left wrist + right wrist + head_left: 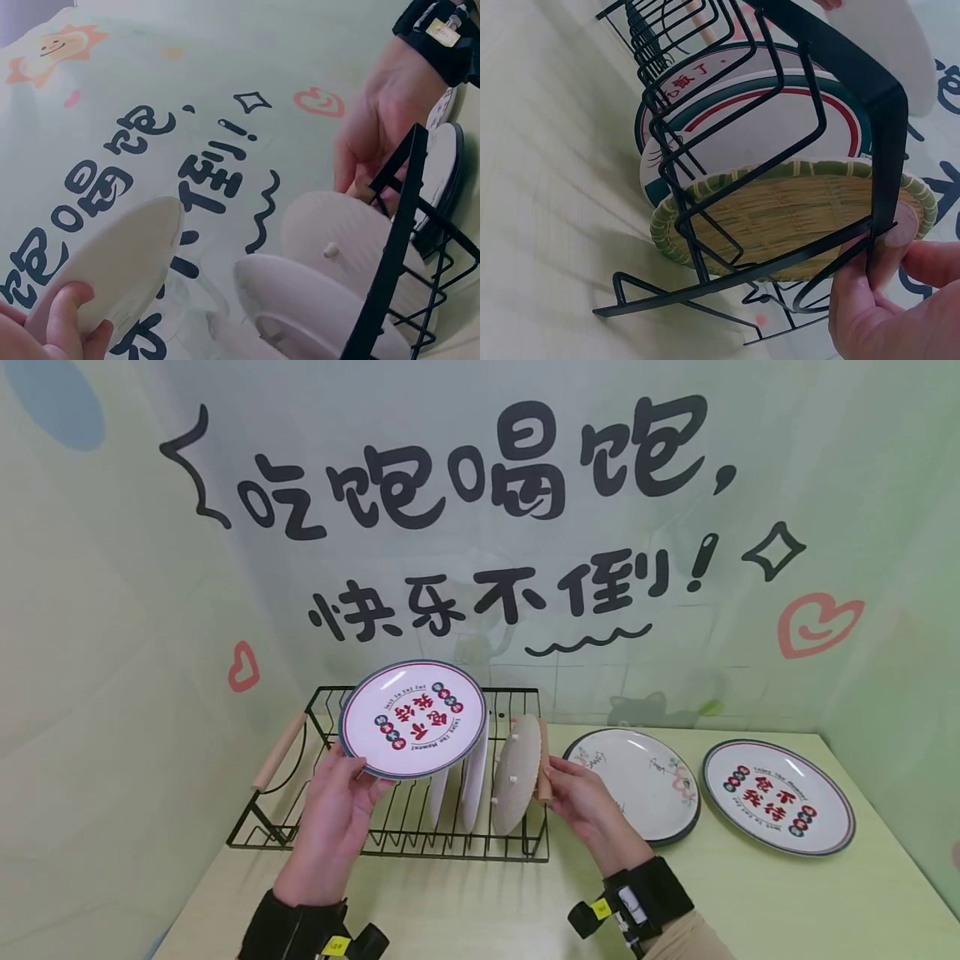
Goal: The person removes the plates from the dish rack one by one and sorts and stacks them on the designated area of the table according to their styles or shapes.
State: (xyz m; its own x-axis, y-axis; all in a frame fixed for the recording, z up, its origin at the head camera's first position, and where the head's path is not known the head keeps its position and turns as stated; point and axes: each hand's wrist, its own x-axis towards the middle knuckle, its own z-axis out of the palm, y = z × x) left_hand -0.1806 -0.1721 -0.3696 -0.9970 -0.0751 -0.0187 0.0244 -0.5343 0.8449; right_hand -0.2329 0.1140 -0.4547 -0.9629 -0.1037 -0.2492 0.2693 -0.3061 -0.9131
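My left hand (330, 814) grips the lower left edge of a white plate (412, 718) with a blue rim and red lettering, held tilted above the black wire dish rack (450, 858). In the left wrist view, its fingers lie on the plate's plain underside (124, 262). My right hand (588, 806) holds the wooden handle (544, 764) at the rack's right end. Just inside that end stands a round tray (516, 777) on edge; its woven face (802, 217) and green-bound rim show in the right wrist view. Two white plates (475, 777) stand upright left of it, partly hidden.
On the table (480, 910), right of the rack, lie a white plate (630, 777) with a dark rim and floral pattern and a red-lettered plate (787, 839). Another wooden handle (279, 752) is at the rack's left end. A printed backdrop (637, 677) hangs behind.
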